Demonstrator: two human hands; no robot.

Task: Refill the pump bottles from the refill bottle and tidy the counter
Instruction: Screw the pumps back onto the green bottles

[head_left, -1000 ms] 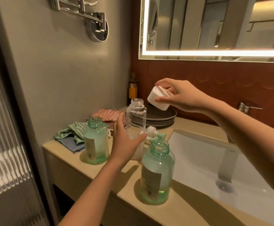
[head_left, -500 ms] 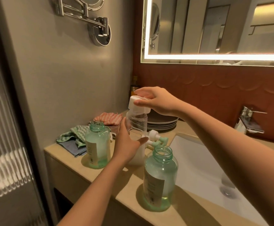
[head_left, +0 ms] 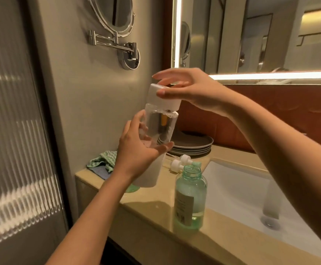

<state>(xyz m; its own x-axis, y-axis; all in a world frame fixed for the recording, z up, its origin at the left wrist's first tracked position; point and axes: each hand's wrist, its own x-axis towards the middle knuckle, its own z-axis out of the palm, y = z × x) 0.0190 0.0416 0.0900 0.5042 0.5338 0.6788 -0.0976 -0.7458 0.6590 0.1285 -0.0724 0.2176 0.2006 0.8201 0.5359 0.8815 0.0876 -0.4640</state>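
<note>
Head view, from nine o'clock across: my left hand (head_left: 136, 150) wraps the tall clear plastic refill bottle (head_left: 160, 131), held over the beige stone counter (head_left: 152, 209). At twelve o'clock, on its neck, sits the white plastic cap (head_left: 163, 97), pinched by my right hand (head_left: 192, 92). I judge this the capping step; next comes a steady twist. The open translucent green pump bottle (head_left: 191, 196) waits at five o'clock.

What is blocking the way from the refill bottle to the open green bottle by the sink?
Only the white cap, which the right hand grips on the refill bottle held by the left hand. The green bottle has an open mouth, nothing over it.
</note>
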